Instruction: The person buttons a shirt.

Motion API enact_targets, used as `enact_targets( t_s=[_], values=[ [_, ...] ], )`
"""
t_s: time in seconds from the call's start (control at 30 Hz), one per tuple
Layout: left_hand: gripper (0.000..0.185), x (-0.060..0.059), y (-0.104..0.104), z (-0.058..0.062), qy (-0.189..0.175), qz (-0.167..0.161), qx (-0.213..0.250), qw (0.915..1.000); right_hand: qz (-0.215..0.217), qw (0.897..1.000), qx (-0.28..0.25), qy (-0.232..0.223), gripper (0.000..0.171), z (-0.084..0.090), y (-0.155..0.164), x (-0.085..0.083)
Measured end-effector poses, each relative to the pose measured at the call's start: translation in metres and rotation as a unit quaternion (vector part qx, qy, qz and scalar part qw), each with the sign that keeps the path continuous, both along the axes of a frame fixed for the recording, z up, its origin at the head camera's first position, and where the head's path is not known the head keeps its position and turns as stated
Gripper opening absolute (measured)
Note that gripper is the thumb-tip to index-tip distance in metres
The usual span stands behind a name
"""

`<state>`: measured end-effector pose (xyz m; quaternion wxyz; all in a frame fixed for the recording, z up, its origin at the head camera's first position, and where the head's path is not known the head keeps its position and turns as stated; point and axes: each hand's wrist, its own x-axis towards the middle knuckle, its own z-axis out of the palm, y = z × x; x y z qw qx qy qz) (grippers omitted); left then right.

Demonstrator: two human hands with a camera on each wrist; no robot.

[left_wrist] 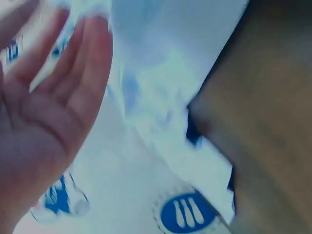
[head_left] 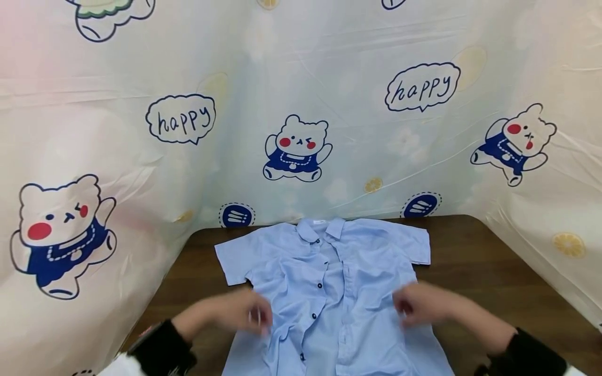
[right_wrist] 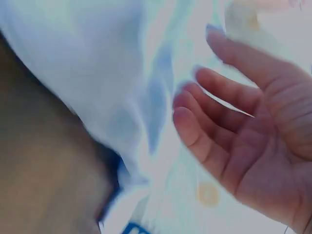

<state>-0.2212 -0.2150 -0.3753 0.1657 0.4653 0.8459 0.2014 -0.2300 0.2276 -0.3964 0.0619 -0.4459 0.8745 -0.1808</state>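
Observation:
A light blue short-sleeved shirt (head_left: 376,292) lies spread on a brown table, collar at the far side, its front unbuttoned and parted with dark buttons down one edge. Over the shirt's left side hangs my left hand (head_left: 246,309), blurred, with its fingers bent loosely downward. In the left wrist view that hand (left_wrist: 53,102) holds nothing. My right hand (head_left: 425,303) hovers at the shirt's right side, also blurred. Its fingers (right_wrist: 195,129) are relaxed and slightly curved in the right wrist view, with nothing between them. Whether either hand touches the cloth I cannot tell.
The brown wooden table (head_left: 475,261) extends on both sides of the shirt. A pale curtain (head_left: 357,68) printed with bears, lemon slices and the word "happy" hangs behind the table and along both its sides.

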Motion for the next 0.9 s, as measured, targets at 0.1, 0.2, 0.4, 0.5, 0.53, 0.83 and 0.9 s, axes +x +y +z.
enact_targets(
  t_s=[0.1,0.2,0.4,0.5,0.53,0.83,0.9],
  values=[
    [0.008,-0.042,0.001,0.005,0.067,0.129,0.002,0.9893,-0.071,0.996,-0.019,0.042,0.009,0.013,0.001,-0.042],
    [0.018,-0.081,0.004,-0.003,0.086,0.24,-0.041,0.966,-0.14,0.989,-0.002,0.056,0.017,0.012,0.0,-0.079],
    [0.064,-0.105,0.017,-0.034,0.005,0.333,-0.098,0.938,-0.215,0.972,0.064,-0.072,0.041,-0.016,-0.001,-0.111],
    [0.081,-0.105,0.019,-0.044,0.0,0.33,-0.129,0.9352,-0.235,0.961,0.101,-0.106,0.065,-0.025,-0.005,-0.114],
    [0.085,-0.107,0.019,-0.047,0.004,0.324,-0.139,0.9357,-0.242,0.958,0.105,-0.111,0.072,-0.027,-0.006,-0.115],
    [0.107,-0.131,0.007,-0.055,-0.031,0.329,-0.15,0.9317,-0.262,0.946,0.124,-0.149,0.101,-0.034,-0.009,-0.134],
    [0.109,-0.135,0.006,-0.053,-0.041,0.334,-0.152,0.9294,-0.267,0.943,0.128,-0.154,0.101,-0.036,-0.007,-0.139]
  ],
)
